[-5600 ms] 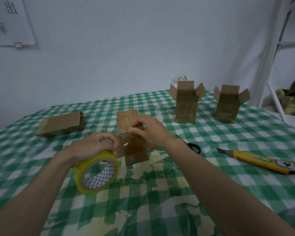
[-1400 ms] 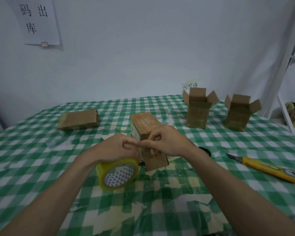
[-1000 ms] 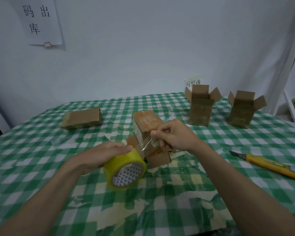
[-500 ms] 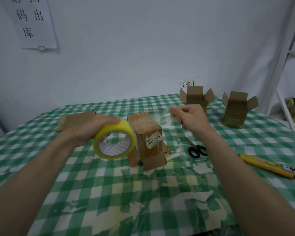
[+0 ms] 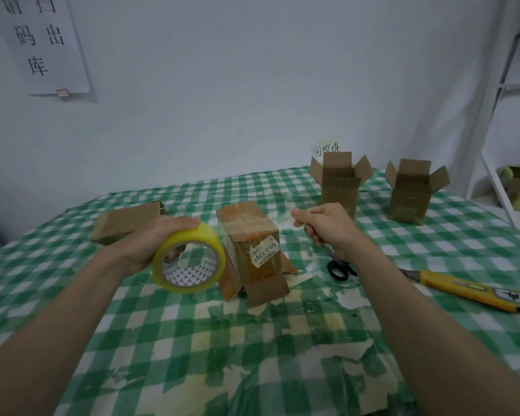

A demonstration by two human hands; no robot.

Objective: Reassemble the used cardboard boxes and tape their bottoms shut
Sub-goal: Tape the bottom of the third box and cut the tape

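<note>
While the left hand (image 5: 150,241) grips the yellow tape roll (image 5: 189,259) and the right hand (image 5: 324,225) pinches its clear strip, keep tension and centre it over the upturned brown cardboard box (image 5: 249,244) seam.

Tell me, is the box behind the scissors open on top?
Open. The box stands upright with its four top flaps spread outward. What is inside cannot be seen.
</note>
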